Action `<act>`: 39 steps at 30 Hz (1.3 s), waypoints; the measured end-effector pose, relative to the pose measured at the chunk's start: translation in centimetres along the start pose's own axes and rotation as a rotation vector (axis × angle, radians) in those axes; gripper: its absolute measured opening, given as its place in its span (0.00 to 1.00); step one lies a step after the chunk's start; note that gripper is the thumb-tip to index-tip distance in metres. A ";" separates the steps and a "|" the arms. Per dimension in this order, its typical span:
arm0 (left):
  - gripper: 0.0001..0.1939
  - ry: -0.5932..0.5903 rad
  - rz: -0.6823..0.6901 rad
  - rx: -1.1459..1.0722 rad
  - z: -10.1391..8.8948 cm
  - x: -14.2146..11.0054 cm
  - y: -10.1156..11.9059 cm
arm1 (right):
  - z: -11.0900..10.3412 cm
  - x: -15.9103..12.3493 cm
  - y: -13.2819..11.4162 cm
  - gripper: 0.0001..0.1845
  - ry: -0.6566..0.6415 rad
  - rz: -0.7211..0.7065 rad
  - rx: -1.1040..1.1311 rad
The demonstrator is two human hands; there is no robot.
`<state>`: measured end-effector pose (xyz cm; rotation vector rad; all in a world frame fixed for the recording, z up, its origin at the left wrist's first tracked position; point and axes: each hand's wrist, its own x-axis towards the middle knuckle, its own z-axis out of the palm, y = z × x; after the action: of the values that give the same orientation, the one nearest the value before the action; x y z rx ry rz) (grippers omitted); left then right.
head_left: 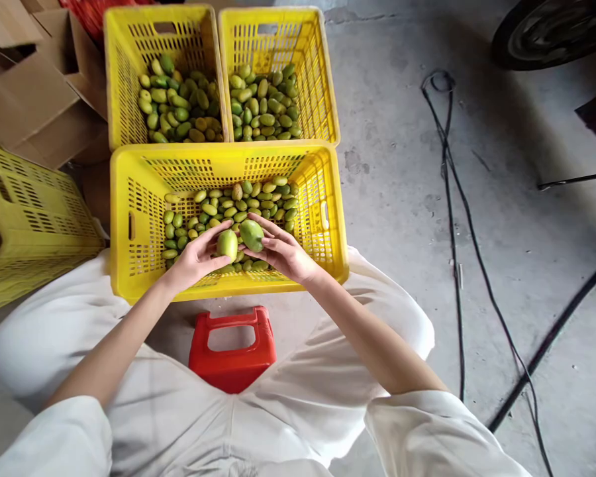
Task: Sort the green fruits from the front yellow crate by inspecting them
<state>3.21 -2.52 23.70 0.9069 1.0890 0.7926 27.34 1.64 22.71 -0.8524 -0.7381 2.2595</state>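
Observation:
My left hand [203, 255] has its fingers and thumb curled round a pale green oval fruit [227, 246]. Beside it, my right hand [284, 252] grips a second, darker green oval fruit [251, 235], which is tilted. The two fruits are close together above the near yellow crate [122, 265]. Many smaller-looking green and yellowish fruits [218, 202] lie in that crate under my hands, and one or two are brownish. My hands hide part of the pile.
Two more yellow crates [108, 79] with similar fruit stand behind. Another yellow crate [34, 205] is at the left, below cardboard boxes [34, 99]. A red plastic stool [233, 371] sits between my legs. Black cables [469, 225] and a wheel [551, 33] are on the right.

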 end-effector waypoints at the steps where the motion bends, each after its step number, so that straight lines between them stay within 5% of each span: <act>1: 0.43 0.030 0.007 -0.001 -0.1 0.2 -0.1 | 0.0 0.0 -0.1 0.33 0.006 0.001 0.025; 7: 0.39 0.114 0.068 -0.080 -0.7 0.7 -0.9 | -0.2 0.2 0.2 0.33 0.056 -0.052 0.041; 15: 0.39 -0.004 0.006 -0.222 -0.5 0.0 -0.1 | -0.7 0.5 0.8 0.36 0.112 -0.083 0.016; 29: 0.33 0.147 0.039 -0.204 -0.4 0.4 -0.2 | -0.1 0.1 -0.1 0.27 0.118 -0.009 0.024; 39: 0.30 -0.019 -0.116 -0.446 -0.9 0.3 0.0 | -0.6 0.4 0.3 0.31 0.165 -0.039 0.029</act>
<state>2.44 -2.09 23.38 0.4694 0.8894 0.8821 27.43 1.90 21.97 -0.9884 -0.6395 2.1299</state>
